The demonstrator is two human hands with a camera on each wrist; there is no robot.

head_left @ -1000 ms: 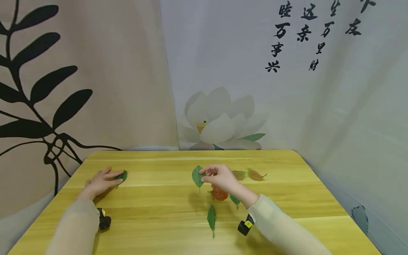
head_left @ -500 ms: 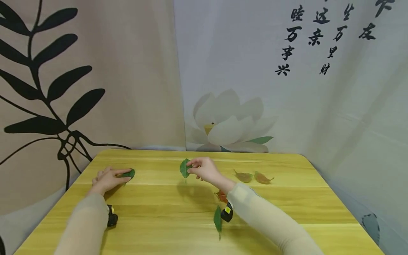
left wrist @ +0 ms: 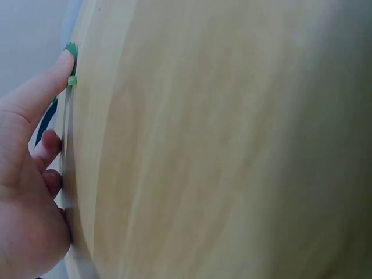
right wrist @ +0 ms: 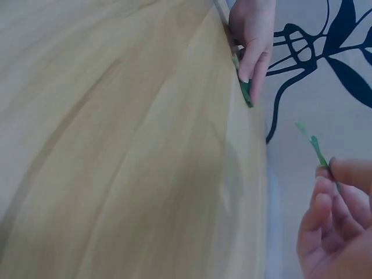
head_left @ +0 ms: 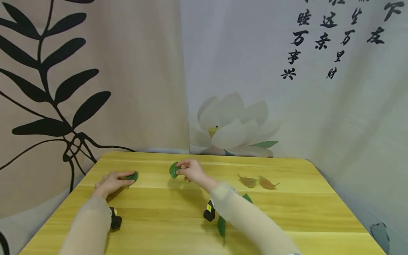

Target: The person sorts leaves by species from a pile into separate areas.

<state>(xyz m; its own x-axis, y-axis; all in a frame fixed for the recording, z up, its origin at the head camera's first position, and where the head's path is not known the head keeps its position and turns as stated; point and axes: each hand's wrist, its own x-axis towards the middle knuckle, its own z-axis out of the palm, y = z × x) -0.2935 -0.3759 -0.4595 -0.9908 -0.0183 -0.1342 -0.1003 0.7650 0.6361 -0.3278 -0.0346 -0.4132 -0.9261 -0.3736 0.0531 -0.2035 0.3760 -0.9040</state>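
At the table's far left, my left hand holds a small green leaf between thumb and index finger, low at the tabletop. The right wrist view shows this leaf right under the fingertips. My right hand pinches another green leaf with toothed edges between thumb and forefinger. This leaf is raised over the table, left of the fingertips, its shadow falling on the wood below. Seen from the right wrist, the pinched leaf stands nearly edge-on, apart from the left hand's leaf.
Two brownish leaves lie side by side at the right back of the wooden table. One green leaf lies near the right forearm, and another is partly covered by that sleeve. A printed curtain hangs behind.
My right hand has carried its leaf leftward, toward the left hand. The right forearm now covers the red leaf. My left hand stays at its leaf, its fingers drawn closer together. The head view has shifted slightly.
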